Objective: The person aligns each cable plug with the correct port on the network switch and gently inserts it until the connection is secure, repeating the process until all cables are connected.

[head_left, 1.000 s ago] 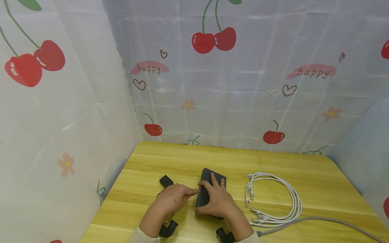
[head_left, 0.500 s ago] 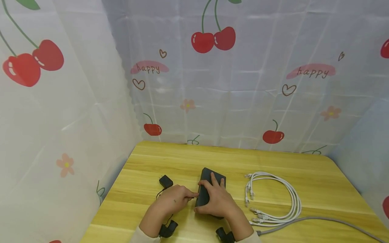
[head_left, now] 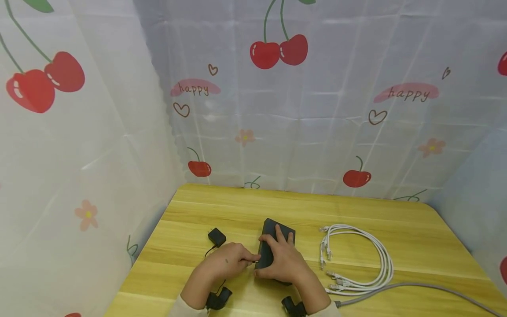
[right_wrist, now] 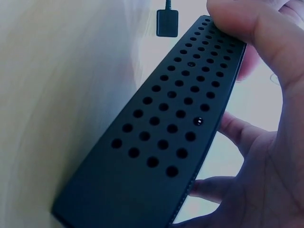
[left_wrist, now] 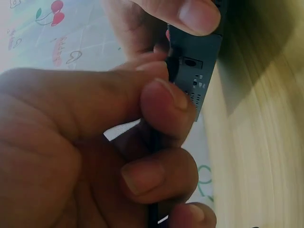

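Pinching a black plug [left_wrist: 174, 67] between thumb and fingers, the left hand [head_left: 229, 260] has the black box [head_left: 266, 256] at its 3 o'clock on the wooden table [head_left: 206, 211] — the box's long axis running roughly from 1 to 7 o'clock, its port side facing 9. The plug is right beside the round socket [left_wrist: 191, 62] in that side, though whether it touches or sits inside cannot be told. Reaching in from 5 o'clock, the right hand [head_left: 282, 263] grips the box with thumb and spread fingers — white cables [head_left: 387, 265] at its 3 o'clock, the adapter [head_left: 217, 237] at the left hand's 11
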Demonstrator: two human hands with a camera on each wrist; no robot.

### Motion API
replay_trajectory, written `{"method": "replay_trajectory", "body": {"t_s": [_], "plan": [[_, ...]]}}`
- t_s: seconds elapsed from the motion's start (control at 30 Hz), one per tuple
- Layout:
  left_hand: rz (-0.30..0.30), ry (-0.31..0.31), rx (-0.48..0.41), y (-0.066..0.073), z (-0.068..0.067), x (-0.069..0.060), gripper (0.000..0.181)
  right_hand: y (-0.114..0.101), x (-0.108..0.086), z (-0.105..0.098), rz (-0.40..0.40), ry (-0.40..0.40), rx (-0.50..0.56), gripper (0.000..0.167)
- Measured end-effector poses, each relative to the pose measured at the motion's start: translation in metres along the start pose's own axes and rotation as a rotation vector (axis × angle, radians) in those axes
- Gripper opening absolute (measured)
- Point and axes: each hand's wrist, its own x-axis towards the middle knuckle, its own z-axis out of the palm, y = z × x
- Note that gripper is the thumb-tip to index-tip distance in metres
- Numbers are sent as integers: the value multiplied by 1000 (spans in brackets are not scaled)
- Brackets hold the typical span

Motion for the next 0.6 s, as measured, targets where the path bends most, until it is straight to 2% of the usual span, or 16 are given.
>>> {"method": "replay_trajectory", "body": {"t_s": [0.13, 0.3, 0.4, 0.6], "plan": [[13, -10, 3, 1, 0, 0, 30, -1, 0, -1, 3, 1, 6, 84], [-2, -26, -67, 4, 0, 1, 29, 0, 0, -1, -1, 3, 3, 85], [-27, -3, -78, 5, -1, 0, 31, 0, 0, -1, -1, 1, 10, 84], [-67, 39, -40, 2, -5, -1, 30, -1, 0, -3, 5, -6, 10, 85]]}}
